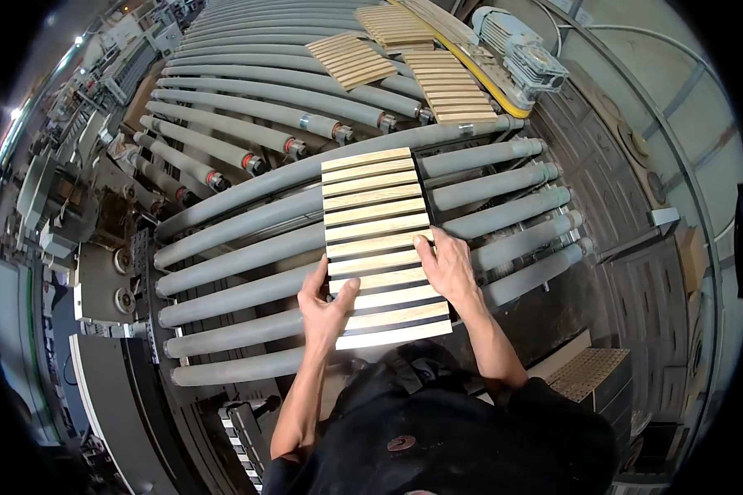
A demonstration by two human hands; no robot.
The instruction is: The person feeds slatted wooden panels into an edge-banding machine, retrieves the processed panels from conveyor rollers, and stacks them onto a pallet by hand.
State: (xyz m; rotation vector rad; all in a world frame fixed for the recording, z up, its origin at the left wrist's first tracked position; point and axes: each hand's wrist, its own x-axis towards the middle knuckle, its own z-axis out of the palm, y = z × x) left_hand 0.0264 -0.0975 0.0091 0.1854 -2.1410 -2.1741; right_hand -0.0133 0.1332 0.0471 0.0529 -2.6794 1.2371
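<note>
Near the centre of the frame, a slatted wooden panel lies flat across the grey rollers of a curved conveyor, its pale slats running crosswise with dark gaps between them. Both hands rest on its lower half. The left hand grips the panel's left edge, thumb laid on top of the slats and fingers curled around the side. The right hand lies flat and open on the panel's right portion, fingers spread and pointing toward the upper left of the frame.

Higher up, toward the top centre, three more slatted panels sit on the rollers, well apart from the one under the hands. A grey electric motor stands at the upper right beside a yellow curved rail. Machinery fills the left edge, and a perforated wooden board lies at the lower right.
</note>
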